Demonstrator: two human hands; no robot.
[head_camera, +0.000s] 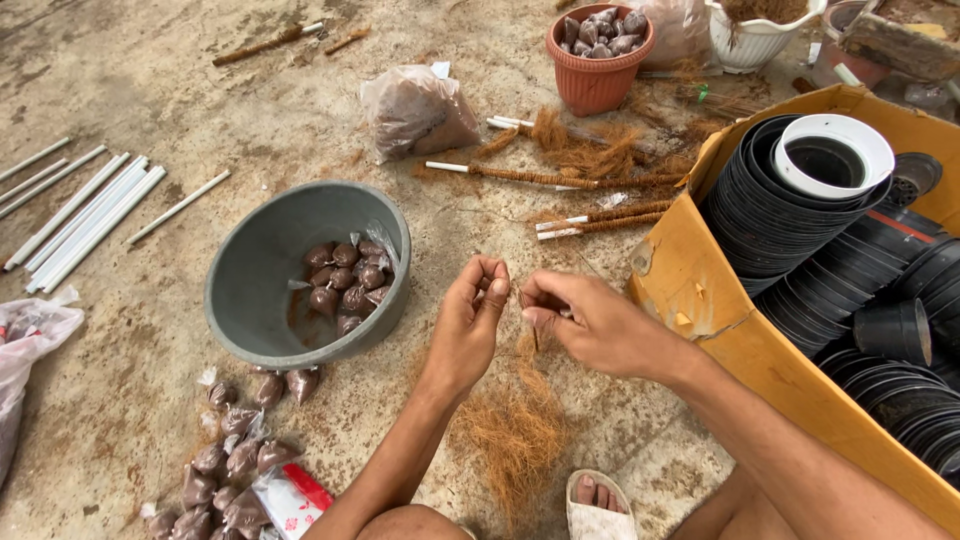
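My left hand (473, 318) and my right hand (583, 320) meet above the ground, fingertips pinched together on thin brown coconut fibre strands (530, 325). A loose heap of the same brown fibre (512, 432) lies on the concrete right under the hands. To the left of my left hand stands a grey plastic basin (262, 272) with several small bags of brown soil (345, 280) inside. More small soil bags (232, 455) lie on the ground in front of the basin.
A yellow cardboard box (700, 300) of stacked black plastic pots (770, 210) sits on the right. White sticks (85, 215) lie at left, fibre-wrapped sticks (570, 180) behind. A terracotta pot (598, 55) holds soil bags. My sandalled foot (598, 503) is below.
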